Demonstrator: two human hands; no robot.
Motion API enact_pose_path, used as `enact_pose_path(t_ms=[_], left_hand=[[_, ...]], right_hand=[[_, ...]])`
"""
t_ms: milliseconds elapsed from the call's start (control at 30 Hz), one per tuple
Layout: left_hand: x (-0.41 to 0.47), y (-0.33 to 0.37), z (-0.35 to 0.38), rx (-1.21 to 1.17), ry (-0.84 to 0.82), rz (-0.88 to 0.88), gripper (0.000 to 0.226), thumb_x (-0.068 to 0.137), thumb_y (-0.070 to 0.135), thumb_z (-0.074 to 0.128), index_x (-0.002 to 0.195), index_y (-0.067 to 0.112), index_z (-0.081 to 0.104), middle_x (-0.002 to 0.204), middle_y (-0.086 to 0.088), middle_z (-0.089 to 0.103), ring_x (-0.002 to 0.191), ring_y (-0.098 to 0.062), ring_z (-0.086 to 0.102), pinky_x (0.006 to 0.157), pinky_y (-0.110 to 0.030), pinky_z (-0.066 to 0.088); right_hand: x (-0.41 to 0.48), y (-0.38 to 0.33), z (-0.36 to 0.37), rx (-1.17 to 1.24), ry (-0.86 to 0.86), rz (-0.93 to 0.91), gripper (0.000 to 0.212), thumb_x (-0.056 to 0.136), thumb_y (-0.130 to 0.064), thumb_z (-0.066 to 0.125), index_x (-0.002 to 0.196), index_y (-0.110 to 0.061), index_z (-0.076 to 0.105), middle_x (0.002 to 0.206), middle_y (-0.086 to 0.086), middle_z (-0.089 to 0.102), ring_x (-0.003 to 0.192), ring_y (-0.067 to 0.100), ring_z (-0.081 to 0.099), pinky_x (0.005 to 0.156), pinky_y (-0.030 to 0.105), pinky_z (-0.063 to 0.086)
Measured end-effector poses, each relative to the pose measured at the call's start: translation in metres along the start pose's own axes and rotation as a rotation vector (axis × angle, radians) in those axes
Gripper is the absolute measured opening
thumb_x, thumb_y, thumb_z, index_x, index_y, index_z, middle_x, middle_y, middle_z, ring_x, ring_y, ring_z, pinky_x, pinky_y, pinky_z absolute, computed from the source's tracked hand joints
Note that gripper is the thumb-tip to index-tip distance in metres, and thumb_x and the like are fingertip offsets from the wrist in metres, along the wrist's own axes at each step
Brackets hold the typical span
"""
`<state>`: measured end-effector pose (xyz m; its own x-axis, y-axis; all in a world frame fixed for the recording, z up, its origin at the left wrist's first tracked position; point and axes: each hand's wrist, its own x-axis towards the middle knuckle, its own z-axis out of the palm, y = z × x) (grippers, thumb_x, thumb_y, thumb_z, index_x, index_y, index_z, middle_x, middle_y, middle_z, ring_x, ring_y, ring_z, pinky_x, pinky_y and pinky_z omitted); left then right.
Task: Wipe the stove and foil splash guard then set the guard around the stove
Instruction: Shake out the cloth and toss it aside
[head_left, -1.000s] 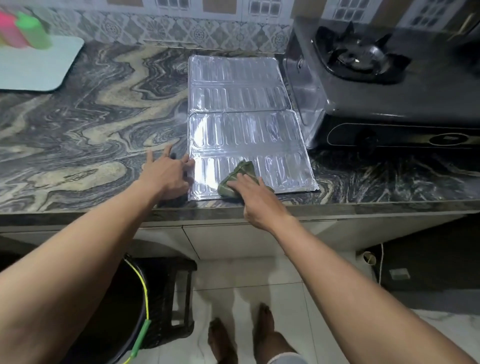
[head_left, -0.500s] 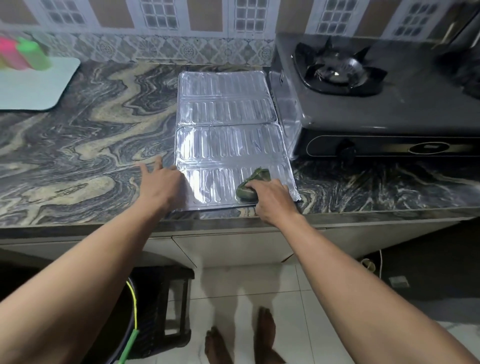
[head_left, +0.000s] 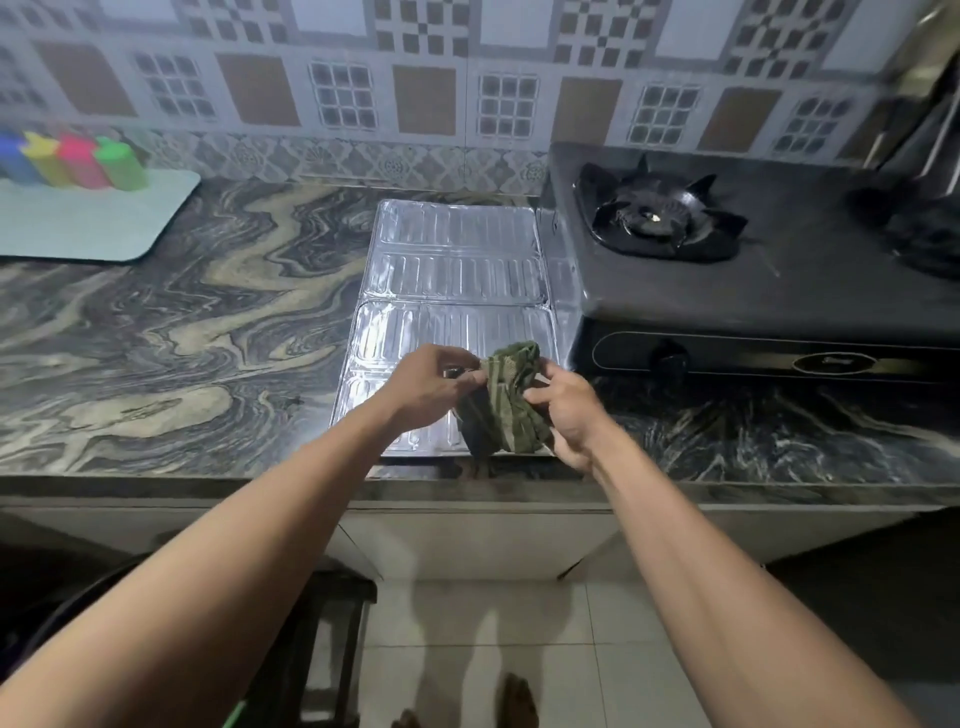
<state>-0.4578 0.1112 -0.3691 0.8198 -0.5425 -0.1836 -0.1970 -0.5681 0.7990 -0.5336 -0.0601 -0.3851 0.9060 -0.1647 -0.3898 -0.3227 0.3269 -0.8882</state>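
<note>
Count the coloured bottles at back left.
4, standing in a row on the pale mat: blue bottle, yellow bottle, pink bottle, green bottle, left to right. The blue one is at the frame edge, so more may be cut off.

Left hand (head_left: 431, 387), right hand (head_left: 567, 411) together, both curled

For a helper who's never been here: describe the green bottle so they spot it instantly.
Find the pale mat at the far left of the counter. Bottles line its back edge; the green bottle is the rightmost, beside the pink one.
</note>
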Motion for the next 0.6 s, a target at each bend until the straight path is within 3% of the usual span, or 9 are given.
enact_pose_path(t_ms=[100, 200, 267, 433, 500, 600], left_hand=[[0.004, 0.016, -0.010, -0.070, 0.011, 0.015, 0.020, 0.095, 0.029, 0.067, 0.096, 0.010, 0.074, 0.093, -0.005, 0.076, 0.088, -0.017, 0.068, 0.093, -0.046, 0.054], [0.005, 0.037, -0.021, -0.132, -0.020, 0.030, 0.021, 0.095, 0.023, 0.068, 0.094, 0.002, 0.070, 0.086, -0.012, 0.077, 0.082, -0.025, 0.074, 0.086, -0.048, 0.059], [0.007, 0.053, -0.029, -0.191, -0.043, 0.050, 0.016, 0.095, 0.017, 0.067, 0.093, 0.001, 0.068, 0.083, -0.013, 0.077, 0.080, -0.030, 0.076, 0.080, -0.045, 0.061], [0.008, 0.092, -0.047, -0.097, 0.030, 0.094, 0.009, 0.097, 0.019, 0.065, 0.094, 0.011, 0.068, 0.074, 0.000, 0.072, 0.061, -0.010, 0.065, 0.057, -0.023, 0.050], [0.008, 0.104, -0.054, -0.074, 0.080, 0.119, 0.009, 0.097, 0.022, 0.064, 0.094, 0.014, 0.068, 0.078, -0.003, 0.071, 0.064, -0.012, 0.064, 0.059, -0.026, 0.050], [0.008, 0.121, -0.058, -0.098, 0.147, 0.145, 0.011, 0.098, 0.019, 0.063, 0.097, 0.010, 0.069, 0.083, -0.009, 0.072, 0.061, -0.011, 0.066, 0.055, -0.022, 0.052]], right_hand=[[-0.003, -0.014, -0.010, 0.040, -0.058, -0.026, 0.039, 0.093, 0.003, 0.036, 0.112, -0.011, 0.066, 0.099, 0.013, 0.068, 0.088, 0.026, 0.062, 0.074, 0.037, 0.055], [-0.005, -0.027, -0.016, -0.085, -0.083, -0.056, 0.028, 0.093, -0.031, 0.048, 0.106, -0.016, 0.069, 0.107, 0.012, 0.069, 0.101, 0.029, 0.060, 0.088, 0.045, 0.047], [-0.007, -0.039, -0.013, -0.218, -0.024, -0.124, 0.027, 0.089, -0.045, 0.063, 0.099, -0.020, 0.071, 0.104, 0.005, 0.073, 0.104, 0.026, 0.065, 0.090, 0.043, 0.049], [-0.014, -0.073, -0.009, -0.289, 0.039, -0.351, 0.016, 0.089, -0.026, 0.071, 0.102, -0.016, 0.071, 0.100, 0.004, 0.075, 0.095, 0.018, 0.069, 0.075, 0.024, 0.052], [-0.016, -0.088, -0.010, -0.286, 0.003, -0.378, 0.019, 0.087, -0.027, 0.073, 0.101, -0.014, 0.073, 0.100, 0.005, 0.075, 0.095, 0.019, 0.069, 0.081, 0.033, 0.055], [-0.018, -0.111, -0.012, -0.282, -0.059, -0.318, 0.037, 0.086, -0.047, 0.066, 0.099, -0.014, 0.076, 0.100, 0.006, 0.076, 0.101, 0.023, 0.068, 0.091, 0.048, 0.053]])
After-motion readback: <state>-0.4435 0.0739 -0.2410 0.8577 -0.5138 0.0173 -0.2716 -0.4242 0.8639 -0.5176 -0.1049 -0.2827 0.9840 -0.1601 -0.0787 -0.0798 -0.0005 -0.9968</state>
